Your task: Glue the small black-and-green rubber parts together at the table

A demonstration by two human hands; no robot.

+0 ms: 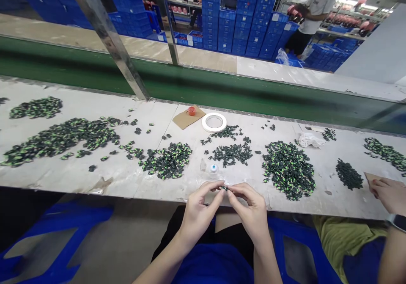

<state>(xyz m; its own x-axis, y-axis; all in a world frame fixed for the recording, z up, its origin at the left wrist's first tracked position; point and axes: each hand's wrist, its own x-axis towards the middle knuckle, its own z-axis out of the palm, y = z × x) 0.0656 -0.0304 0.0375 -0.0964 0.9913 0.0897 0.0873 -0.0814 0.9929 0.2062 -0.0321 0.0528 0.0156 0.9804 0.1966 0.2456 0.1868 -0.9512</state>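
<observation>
My left hand [203, 203] and my right hand [249, 205] meet at the table's front edge, thumbs and fingertips pinched together. Between them they hold a small dark part [224, 188], mostly covered by the fingers. Just beyond my fingertips stands a small clear bottle with a blue tip [213, 169]. Behind it lie loose small dark green pieces [233, 154]. A pile of black and green parts [169, 160] sits to the left, and a larger pile of black and green parts [288, 169] to the right.
A roll of white tape [214, 122] lies near a cardboard piece [182, 119] bearing a red cup [191, 111]. More parts [69, 136] spread leftward. A co-worker's hand [388, 193] rests at the right, near a dark pile [349, 174]. A metal post [111, 42] rises behind the table.
</observation>
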